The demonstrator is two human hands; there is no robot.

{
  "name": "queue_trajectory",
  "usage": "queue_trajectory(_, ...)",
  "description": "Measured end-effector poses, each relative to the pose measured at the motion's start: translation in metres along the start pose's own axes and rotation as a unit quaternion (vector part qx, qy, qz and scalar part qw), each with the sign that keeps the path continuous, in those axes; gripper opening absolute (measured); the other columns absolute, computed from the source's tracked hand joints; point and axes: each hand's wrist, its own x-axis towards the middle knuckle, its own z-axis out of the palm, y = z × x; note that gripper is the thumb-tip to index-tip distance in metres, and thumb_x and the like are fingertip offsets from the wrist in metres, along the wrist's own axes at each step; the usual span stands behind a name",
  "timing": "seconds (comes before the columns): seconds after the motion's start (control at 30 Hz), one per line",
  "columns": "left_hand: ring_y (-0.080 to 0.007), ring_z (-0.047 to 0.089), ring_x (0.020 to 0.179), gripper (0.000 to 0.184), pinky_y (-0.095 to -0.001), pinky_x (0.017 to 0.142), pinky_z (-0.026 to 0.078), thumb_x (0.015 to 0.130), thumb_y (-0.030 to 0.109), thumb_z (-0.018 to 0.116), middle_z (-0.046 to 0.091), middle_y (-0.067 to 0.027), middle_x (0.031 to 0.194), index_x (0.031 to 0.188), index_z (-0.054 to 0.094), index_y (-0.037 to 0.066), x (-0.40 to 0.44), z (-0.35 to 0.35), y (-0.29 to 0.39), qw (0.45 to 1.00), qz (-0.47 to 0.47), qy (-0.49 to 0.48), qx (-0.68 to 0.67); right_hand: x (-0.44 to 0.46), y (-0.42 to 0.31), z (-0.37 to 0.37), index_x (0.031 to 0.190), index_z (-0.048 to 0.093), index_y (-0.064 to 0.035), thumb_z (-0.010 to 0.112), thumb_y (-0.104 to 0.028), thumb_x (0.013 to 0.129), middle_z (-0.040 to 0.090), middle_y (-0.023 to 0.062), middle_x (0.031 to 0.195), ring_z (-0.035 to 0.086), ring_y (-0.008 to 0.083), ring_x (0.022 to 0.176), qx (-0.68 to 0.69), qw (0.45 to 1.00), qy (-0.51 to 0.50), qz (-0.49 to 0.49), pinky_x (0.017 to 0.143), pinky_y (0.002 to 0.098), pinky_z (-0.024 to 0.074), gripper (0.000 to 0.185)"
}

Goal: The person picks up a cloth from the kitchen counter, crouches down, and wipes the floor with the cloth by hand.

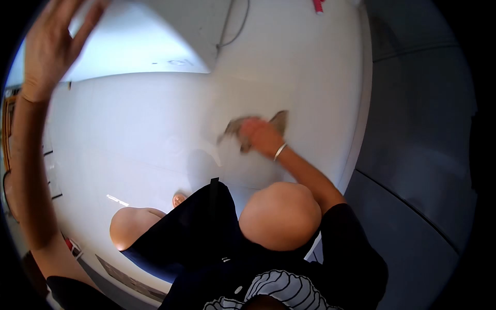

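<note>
My right hand (261,136), a light band at its wrist, presses a crumpled brownish-grey cloth (280,121) against the pale, glossy floor (155,134). Parts of the cloth stick out on both sides of the closed fingers, and motion blurs the hand a little. My left hand (54,49) is raised at the upper left, beside a large white box-shaped unit (150,46). Its fingers are stretched and thumb spread, with nothing seen in them. Whether it touches the unit I cannot tell.
Dark grey panels (413,139) rise along the right side. A thin grey cable (243,28) hangs by the unit. Something red (318,6) lies at the top. My bent knees (281,217) are close below the cloth, and brown-framed furniture (9,129) stands at the left edge.
</note>
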Motion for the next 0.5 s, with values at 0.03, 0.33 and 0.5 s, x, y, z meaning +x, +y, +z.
queue_trajectory(0.03, -0.0236, 0.051, 0.131, 0.034, -0.0416, 0.108, 0.043, 0.091, 0.014, 0.067, 0.059, -0.0095, 0.132, 0.123, 0.061, 0.008, -0.026, -0.003, 0.021, 0.997, -0.003, -0.077, 0.013, 0.007, 0.053, 0.031, 0.130, 0.055, -0.0016, 0.056, -0.017, 0.086, 0.054, 0.0167, 0.136, 0.046, 0.0312, 0.131, -0.064, 0.980, 0.187, 0.038, 0.112, 0.0427, 0.0332, 0.047)
queue_trajectory(0.33, -0.0282, 0.048, 0.128, 0.028, -0.0423, 0.114, 0.032, 0.086, 0.010, 0.065, 0.056, -0.0124, 0.131, 0.114, 0.063, 0.003, -0.165, -0.020, 0.211, 0.796, -0.208, -0.408, -0.397, 0.066, 0.059, 0.028, 0.139, 0.044, 0.0024, 0.060, -0.013, 0.087, 0.041, 0.0197, 0.148, 0.038, 0.0328, 0.137, -0.020, 0.986, 0.124, 0.106, 0.116, 0.0442, 0.0273, 0.057)
queue_trajectory(0.5, -0.0269, 0.058, 0.111, 0.021, -0.0397, 0.100, 0.045, 0.088, 0.011, 0.064, 0.064, -0.0103, 0.114, 0.106, 0.066, 0.003, -0.202, -0.013, 0.236, 0.688, -0.217, -0.484, -0.495, 0.072, 0.007, 0.038, 0.132, 0.053, -0.0081, 0.066, -0.014, 0.081, 0.055, 0.0155, 0.133, 0.048, 0.0308, 0.128, 0.039, 0.989, 0.107, -0.097, 0.108, 0.0421, 0.0383, 0.052)
